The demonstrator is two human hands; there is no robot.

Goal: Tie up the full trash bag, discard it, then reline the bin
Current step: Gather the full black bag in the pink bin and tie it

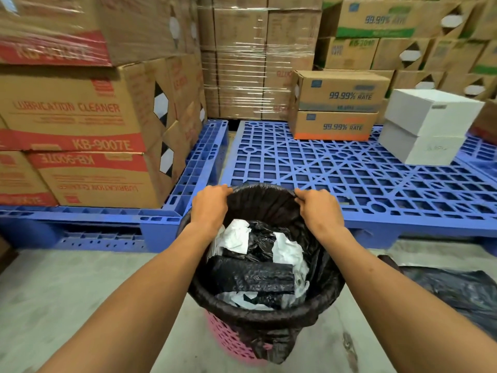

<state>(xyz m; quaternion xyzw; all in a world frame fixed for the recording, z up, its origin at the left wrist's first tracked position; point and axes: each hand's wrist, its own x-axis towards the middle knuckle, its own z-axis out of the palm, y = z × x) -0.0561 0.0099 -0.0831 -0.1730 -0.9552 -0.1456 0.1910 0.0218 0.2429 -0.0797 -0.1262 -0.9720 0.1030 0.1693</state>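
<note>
Left hand (209, 208) and right hand (318, 210), each grip clamped on trash bag (258, 203) far rim.

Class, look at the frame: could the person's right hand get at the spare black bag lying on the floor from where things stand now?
Probably yes, but not at once. The right hand is gripping the far edge of the bin liner. The spare black bag lies in the open on the concrete floor, right of the bin, with nothing across it.
</note>
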